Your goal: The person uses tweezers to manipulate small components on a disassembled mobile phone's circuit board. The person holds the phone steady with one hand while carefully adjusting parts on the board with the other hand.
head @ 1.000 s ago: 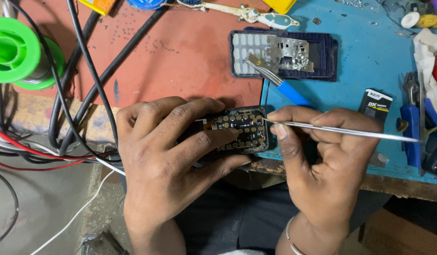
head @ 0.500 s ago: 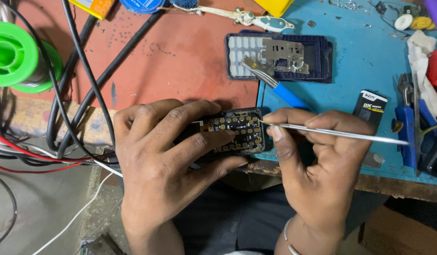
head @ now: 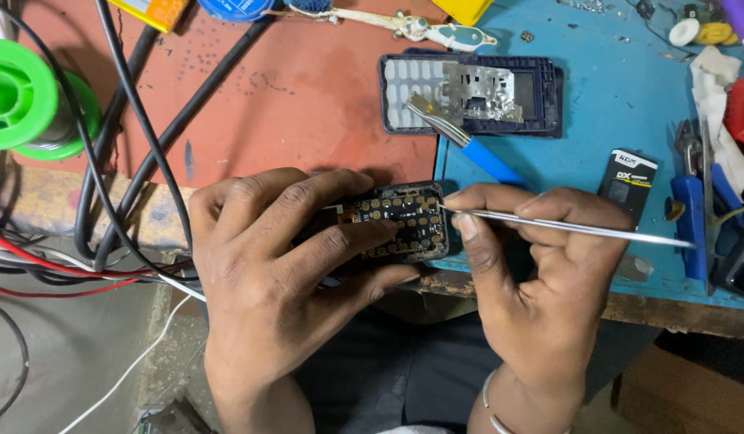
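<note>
At the near edge of a cluttered workbench (head: 629, 88), the left hand (head: 267, 265) curls closed around a small dark circuit board (head: 404, 221) dotted with round gold contacts, thumb beneath and fingers across its left part. The right hand (head: 541, 281) pinches slim metal tweezers (head: 565, 227), their tip touching the board's right edge. Farther back lies a dark-blue phone housing (head: 472, 95) with a blue-handled tool (head: 468, 145) resting on it; a green spool (head: 22, 96) sits at far left beside black cables (head: 139, 137).
</note>
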